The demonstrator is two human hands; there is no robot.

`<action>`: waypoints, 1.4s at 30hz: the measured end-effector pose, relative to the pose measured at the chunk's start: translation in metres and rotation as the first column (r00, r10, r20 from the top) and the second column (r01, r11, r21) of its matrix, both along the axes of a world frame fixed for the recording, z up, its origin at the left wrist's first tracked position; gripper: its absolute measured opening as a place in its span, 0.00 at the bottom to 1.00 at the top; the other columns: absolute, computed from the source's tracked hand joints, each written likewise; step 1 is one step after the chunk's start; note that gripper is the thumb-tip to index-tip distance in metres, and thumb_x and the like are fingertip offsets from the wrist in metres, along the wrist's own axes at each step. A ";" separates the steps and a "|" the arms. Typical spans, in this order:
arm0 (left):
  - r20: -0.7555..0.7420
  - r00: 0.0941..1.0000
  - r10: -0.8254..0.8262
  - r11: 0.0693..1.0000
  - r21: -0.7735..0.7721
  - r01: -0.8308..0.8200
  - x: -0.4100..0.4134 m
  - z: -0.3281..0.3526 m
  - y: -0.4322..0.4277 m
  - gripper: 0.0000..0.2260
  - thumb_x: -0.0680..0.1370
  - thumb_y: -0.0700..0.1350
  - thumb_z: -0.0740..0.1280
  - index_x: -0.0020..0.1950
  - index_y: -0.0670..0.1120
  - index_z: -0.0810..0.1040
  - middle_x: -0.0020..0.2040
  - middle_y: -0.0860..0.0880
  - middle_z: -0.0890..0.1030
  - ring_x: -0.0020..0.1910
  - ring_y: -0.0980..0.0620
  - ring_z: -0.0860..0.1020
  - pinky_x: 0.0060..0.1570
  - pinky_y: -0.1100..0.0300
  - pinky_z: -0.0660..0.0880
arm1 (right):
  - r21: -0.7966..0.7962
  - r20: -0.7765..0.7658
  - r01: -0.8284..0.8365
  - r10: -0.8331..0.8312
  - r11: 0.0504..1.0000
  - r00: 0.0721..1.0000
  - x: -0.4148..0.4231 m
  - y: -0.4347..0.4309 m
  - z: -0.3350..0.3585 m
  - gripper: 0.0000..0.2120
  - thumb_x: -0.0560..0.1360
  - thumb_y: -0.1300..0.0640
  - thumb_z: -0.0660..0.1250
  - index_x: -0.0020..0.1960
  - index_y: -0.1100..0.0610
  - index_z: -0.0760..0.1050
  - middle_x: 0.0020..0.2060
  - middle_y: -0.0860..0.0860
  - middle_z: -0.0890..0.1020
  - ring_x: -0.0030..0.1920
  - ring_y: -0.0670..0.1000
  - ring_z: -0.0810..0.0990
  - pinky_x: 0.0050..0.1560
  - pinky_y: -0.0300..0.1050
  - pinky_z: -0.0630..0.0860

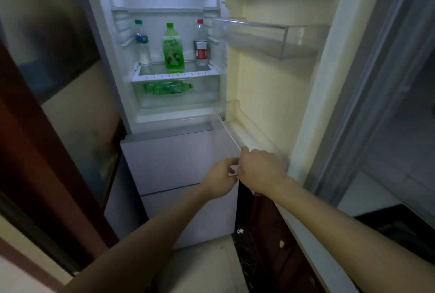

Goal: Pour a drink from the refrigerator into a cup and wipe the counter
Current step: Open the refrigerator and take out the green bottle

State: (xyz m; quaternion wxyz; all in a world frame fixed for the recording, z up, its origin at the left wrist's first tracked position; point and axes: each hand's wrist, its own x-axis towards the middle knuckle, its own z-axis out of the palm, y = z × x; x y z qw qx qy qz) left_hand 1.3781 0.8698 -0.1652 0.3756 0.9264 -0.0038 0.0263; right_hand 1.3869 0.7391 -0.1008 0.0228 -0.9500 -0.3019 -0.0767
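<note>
Kitchen, refrigerator (164, 57) open | left hand (220, 181) and right hand (260, 169) curled on door's lower edge (237, 142) — empty | advice: reach for green bottle (173, 49), grip mid-body — lift upright.

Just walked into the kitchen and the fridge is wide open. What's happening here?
A person stands at the open refrigerator door, both hands low at its bottom corner: left hand, right hand. Neither holds a drink. Three bottles stand on the shelf, the green bottle in the middle; another lies below.
</note>
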 end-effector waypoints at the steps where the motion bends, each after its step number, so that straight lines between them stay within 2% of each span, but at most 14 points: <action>1: -0.003 1.000 -0.011 1.000 0.014 0.011 0.002 0.000 0.000 0.22 0.79 0.37 0.63 0.73 0.44 0.70 0.69 0.47 0.76 0.61 0.50 0.77 0.53 0.66 0.68 | -0.001 0.015 0.003 -0.003 1.000 1.000 0.001 -0.001 -0.002 0.12 0.80 0.55 0.57 0.58 0.61 0.69 0.49 0.56 0.81 0.47 0.57 0.81 0.38 0.45 0.64; 7: 0.004 0.998 -0.069 0.996 0.049 0.069 0.011 0.004 0.005 0.25 0.78 0.34 0.62 0.75 0.43 0.67 0.71 0.46 0.73 0.65 0.50 0.75 0.57 0.65 0.69 | -0.001 0.066 0.046 -0.045 0.999 0.997 0.016 -0.001 -0.003 0.11 0.80 0.53 0.58 0.56 0.60 0.68 0.46 0.55 0.81 0.43 0.56 0.81 0.27 0.44 0.57; 10: 0.017 0.994 -0.107 0.988 0.117 0.104 0.017 0.006 0.019 0.24 0.78 0.35 0.62 0.74 0.43 0.69 0.71 0.47 0.73 0.65 0.50 0.74 0.57 0.66 0.68 | 0.020 0.105 0.058 -0.060 0.998 0.993 0.027 0.006 -0.003 0.09 0.79 0.53 0.58 0.53 0.59 0.69 0.48 0.55 0.79 0.43 0.56 0.80 0.33 0.45 0.63; 14: 0.047 0.994 -0.098 0.984 0.157 0.089 0.033 0.014 0.055 0.21 0.77 0.35 0.63 0.70 0.43 0.72 0.67 0.47 0.75 0.63 0.50 0.75 0.60 0.61 0.72 | 0.023 0.168 0.044 -0.047 0.999 0.985 0.047 0.033 -0.006 0.10 0.78 0.55 0.58 0.55 0.59 0.71 0.52 0.55 0.75 0.48 0.55 0.78 0.38 0.45 0.67; 16: 0.048 0.995 -0.085 0.982 0.170 0.076 0.046 0.018 0.077 0.19 0.77 0.35 0.63 0.68 0.43 0.74 0.66 0.46 0.76 0.61 0.50 0.75 0.60 0.59 0.73 | 0.004 0.169 0.053 -0.053 0.999 0.984 0.059 0.053 -0.008 0.11 0.78 0.56 0.59 0.57 0.59 0.71 0.54 0.55 0.74 0.50 0.55 0.76 0.41 0.45 0.68; 19: 0.040 0.997 -0.073 0.978 0.196 0.064 0.069 0.024 0.116 0.17 0.77 0.36 0.64 0.66 0.43 0.74 0.64 0.46 0.76 0.60 0.49 0.75 0.57 0.61 0.71 | -0.085 0.180 0.066 -0.050 0.994 0.982 0.082 0.084 -0.014 0.12 0.76 0.62 0.61 0.59 0.61 0.71 0.58 0.57 0.72 0.54 0.56 0.74 0.47 0.46 0.70; 23: -0.002 0.999 -0.048 0.982 0.183 0.047 0.103 0.033 0.166 0.16 0.78 0.38 0.64 0.66 0.43 0.75 0.63 0.45 0.77 0.58 0.48 0.77 0.53 0.62 0.71 | -0.207 0.204 0.103 -0.060 0.973 0.977 0.116 0.111 -0.014 0.15 0.73 0.67 0.64 0.59 0.61 0.73 0.61 0.56 0.69 0.58 0.56 0.71 0.50 0.48 0.71; 26: 0.003 1.000 -0.023 0.992 0.126 0.023 0.128 0.044 0.189 0.14 0.78 0.38 0.65 0.64 0.42 0.77 0.61 0.44 0.79 0.59 0.47 0.77 0.56 0.59 0.73 | -0.233 0.205 0.127 -0.078 0.964 0.976 0.135 0.128 -0.010 0.13 0.73 0.67 0.64 0.57 0.59 0.77 0.59 0.55 0.70 0.60 0.56 0.70 0.51 0.47 0.71; 29: 0.024 0.999 -0.039 0.991 0.130 0.035 0.148 0.051 0.198 0.13 0.78 0.39 0.66 0.63 0.42 0.78 0.60 0.44 0.79 0.59 0.48 0.77 0.55 0.60 0.73 | -0.267 0.210 0.158 -0.103 0.951 0.972 0.147 0.141 -0.008 0.13 0.74 0.65 0.65 0.57 0.58 0.78 0.60 0.54 0.70 0.62 0.56 0.69 0.54 0.48 0.70; 34: 0.039 0.996 -0.077 0.973 0.221 0.066 0.198 0.058 0.218 0.14 0.78 0.39 0.65 0.63 0.42 0.77 0.61 0.43 0.77 0.60 0.46 0.76 0.57 0.58 0.72 | -0.304 0.197 0.176 -0.119 0.936 0.973 0.195 0.172 0.001 0.14 0.74 0.62 0.66 0.59 0.56 0.77 0.62 0.54 0.70 0.64 0.56 0.68 0.57 0.49 0.68; 37: 0.026 0.995 -0.101 0.959 0.269 0.091 0.197 0.053 0.216 0.14 0.77 0.39 0.65 0.62 0.42 0.77 0.61 0.42 0.76 0.59 0.46 0.76 0.57 0.58 0.71 | -0.312 0.193 0.172 -0.114 0.935 0.974 0.197 0.179 0.002 0.16 0.75 0.62 0.65 0.62 0.57 0.75 0.63 0.55 0.70 0.65 0.55 0.67 0.58 0.48 0.69; 42: 0.031 0.995 -0.094 0.947 0.312 0.079 0.217 0.062 0.230 0.13 0.78 0.42 0.65 0.62 0.43 0.78 0.60 0.44 0.76 0.58 0.47 0.77 0.57 0.57 0.73 | -0.299 0.170 0.122 -0.073 0.946 0.983 0.233 0.201 0.011 0.16 0.74 0.63 0.64 0.61 0.57 0.76 0.61 0.56 0.72 0.65 0.57 0.68 0.58 0.49 0.67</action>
